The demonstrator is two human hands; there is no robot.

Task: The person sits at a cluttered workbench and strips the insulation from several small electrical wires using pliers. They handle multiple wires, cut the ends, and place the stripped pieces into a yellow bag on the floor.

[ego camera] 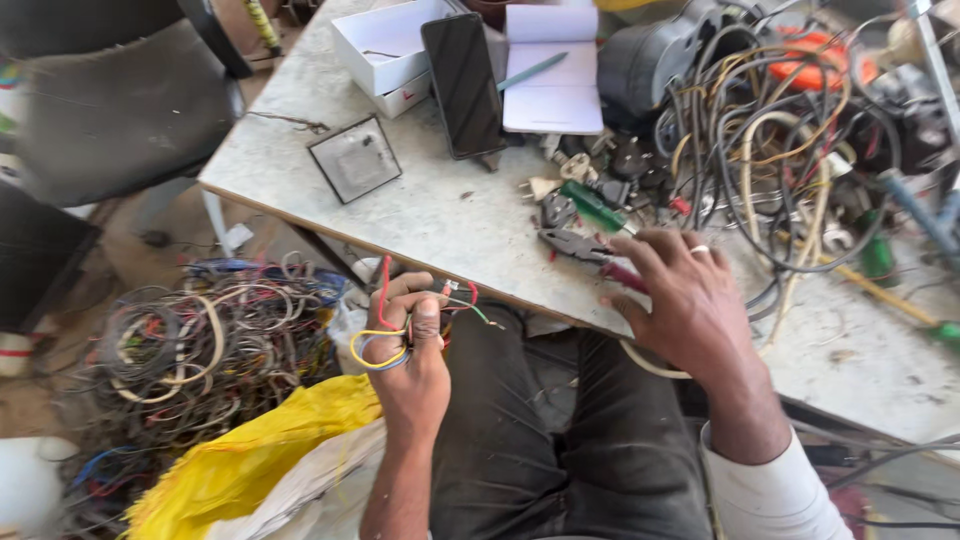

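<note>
My left hand (415,350) is closed around a small bundle of thin wires (385,330), red, yellow, blue and green, held over my lap beside the table's front edge. My right hand (685,300) rests on the stone table (440,215) with its fingers spread, its fingertips on the red handles of a pair of pliers (585,255). A ring shows on one finger. A green-handled screwdriver (592,207) lies just beyond the pliers.
A tangle of cables (770,130) covers the table's right side. A black phone (463,85), an open notebook with a pen (555,70), a white box (385,45) and a square switch plate (355,158) lie behind. On the floor are a wire heap (210,350) and a yellow bag (250,460).
</note>
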